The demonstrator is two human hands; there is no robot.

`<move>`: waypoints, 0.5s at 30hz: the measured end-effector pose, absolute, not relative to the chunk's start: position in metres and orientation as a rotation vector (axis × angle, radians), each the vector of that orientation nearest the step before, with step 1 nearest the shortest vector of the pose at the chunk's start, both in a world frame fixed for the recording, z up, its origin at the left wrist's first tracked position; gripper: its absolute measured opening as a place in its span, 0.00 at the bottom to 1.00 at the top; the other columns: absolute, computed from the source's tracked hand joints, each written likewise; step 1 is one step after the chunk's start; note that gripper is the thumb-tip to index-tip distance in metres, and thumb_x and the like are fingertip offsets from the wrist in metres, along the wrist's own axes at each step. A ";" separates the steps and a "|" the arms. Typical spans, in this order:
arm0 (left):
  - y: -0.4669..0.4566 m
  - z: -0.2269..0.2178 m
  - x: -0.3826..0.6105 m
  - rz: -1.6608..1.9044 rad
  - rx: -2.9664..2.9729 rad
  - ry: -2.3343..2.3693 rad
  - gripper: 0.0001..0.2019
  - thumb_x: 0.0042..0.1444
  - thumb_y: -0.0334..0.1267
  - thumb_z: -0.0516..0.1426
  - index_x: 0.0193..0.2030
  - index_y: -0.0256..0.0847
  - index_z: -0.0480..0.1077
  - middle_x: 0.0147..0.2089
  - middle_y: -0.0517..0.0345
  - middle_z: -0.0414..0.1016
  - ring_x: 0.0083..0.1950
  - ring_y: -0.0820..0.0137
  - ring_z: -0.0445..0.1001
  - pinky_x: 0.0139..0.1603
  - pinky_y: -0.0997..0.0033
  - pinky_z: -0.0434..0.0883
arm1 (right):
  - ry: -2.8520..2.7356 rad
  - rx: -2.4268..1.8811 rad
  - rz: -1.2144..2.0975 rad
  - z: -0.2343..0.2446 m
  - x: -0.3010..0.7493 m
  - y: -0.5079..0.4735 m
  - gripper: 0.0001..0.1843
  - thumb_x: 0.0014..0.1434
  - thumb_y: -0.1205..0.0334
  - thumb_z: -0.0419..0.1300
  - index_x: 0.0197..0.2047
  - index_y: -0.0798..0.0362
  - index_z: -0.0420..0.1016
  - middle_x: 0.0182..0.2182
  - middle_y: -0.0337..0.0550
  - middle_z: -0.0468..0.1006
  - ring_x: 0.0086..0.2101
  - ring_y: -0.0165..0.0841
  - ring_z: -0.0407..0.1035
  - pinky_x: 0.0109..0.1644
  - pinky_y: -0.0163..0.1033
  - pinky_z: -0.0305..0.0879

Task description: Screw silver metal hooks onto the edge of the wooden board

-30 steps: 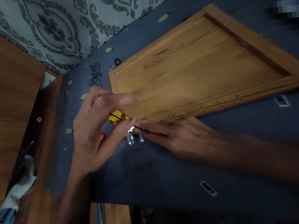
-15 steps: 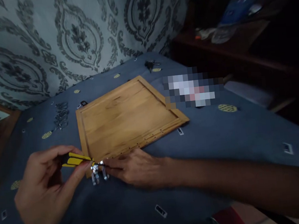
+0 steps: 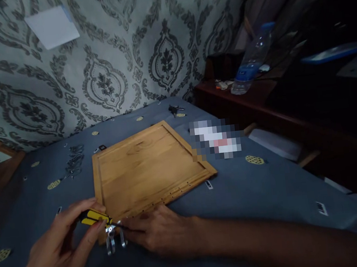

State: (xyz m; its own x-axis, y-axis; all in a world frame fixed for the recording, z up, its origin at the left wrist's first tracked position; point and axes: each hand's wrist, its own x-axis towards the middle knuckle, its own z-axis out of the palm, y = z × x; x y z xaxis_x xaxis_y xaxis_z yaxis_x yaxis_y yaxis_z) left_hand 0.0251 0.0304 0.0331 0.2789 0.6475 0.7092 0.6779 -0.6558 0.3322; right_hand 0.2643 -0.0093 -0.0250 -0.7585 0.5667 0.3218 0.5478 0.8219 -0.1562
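Observation:
My left hand is closed around the yellow-and-black handle of a screwdriver, held almost level. Its dark shaft runs right, to the fingertips of my right hand, which are pressed together around its end. Just below the shaft, shiny metal hooks hang at the near left corner of a framed wooden board; the tool's tip is hidden by my fingers. A row of small dark holes runs along the board's near edge. The board lies on a blue patterned cloth.
Several more metal hooks lie in a bunch left of the board. Behind it is a small dark object, with a blurred-out item to its right. A plastic bottle stands on the dark red furniture. Patterned curtain fabric hangs behind.
The camera view has tilted up, so the board and both hands sit lower in the picture and more of the curtain and bottle shows. The screwdriver handle has turned slightly in my left fingers.

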 end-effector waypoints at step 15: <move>0.034 0.043 0.045 -1.484 -2.830 -0.933 0.19 0.60 0.36 0.68 0.57 0.44 0.73 0.44 0.56 0.79 0.39 0.71 0.78 0.40 0.71 0.77 | -2.695 -0.868 -0.008 -0.028 0.262 -0.005 0.29 0.66 0.75 0.54 0.69 0.55 0.69 0.63 0.54 0.76 0.41 0.37 0.80 0.35 0.40 0.77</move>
State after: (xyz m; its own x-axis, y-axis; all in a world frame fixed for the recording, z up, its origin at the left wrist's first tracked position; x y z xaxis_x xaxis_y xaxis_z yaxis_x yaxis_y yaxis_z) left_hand 0.0453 0.0338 0.0430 0.4504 0.5555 0.6990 0.3890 -0.8268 0.4064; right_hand 0.2623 -0.0054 -0.0277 -0.7685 0.5691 0.2925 0.5708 0.8163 -0.0885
